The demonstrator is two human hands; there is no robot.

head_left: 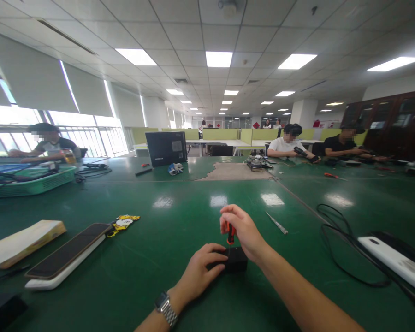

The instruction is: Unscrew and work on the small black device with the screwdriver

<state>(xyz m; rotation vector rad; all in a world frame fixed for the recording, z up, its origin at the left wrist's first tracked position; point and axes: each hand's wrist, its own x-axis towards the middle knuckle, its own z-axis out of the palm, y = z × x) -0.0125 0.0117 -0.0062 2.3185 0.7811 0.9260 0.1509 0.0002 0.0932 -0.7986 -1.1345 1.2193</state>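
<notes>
A small black box (238, 260) lies on the green table (180, 216) in front of me. My left hand (204, 266) grips its left end, fingers on top and thumb along the near side. Above the box, my right hand (240, 226) is closed round the handle of an orange and black screwdriver (231, 234). The screwdriver stands upright with its shaft pointing down at the top of the box; I cannot make out whether its tip sits in a screw. A thin, pointed tool with a pale handle (277, 223) lies to the right of my right hand.
At left are a phone (69, 249) on a white slab, a paper pad (24, 242), a yellow tag (123, 222) and a green basket (38, 182). Black cable (335, 230) and a white device (394, 258) lie right. A monitor (166, 148) stands farther back. Several people sit beyond.
</notes>
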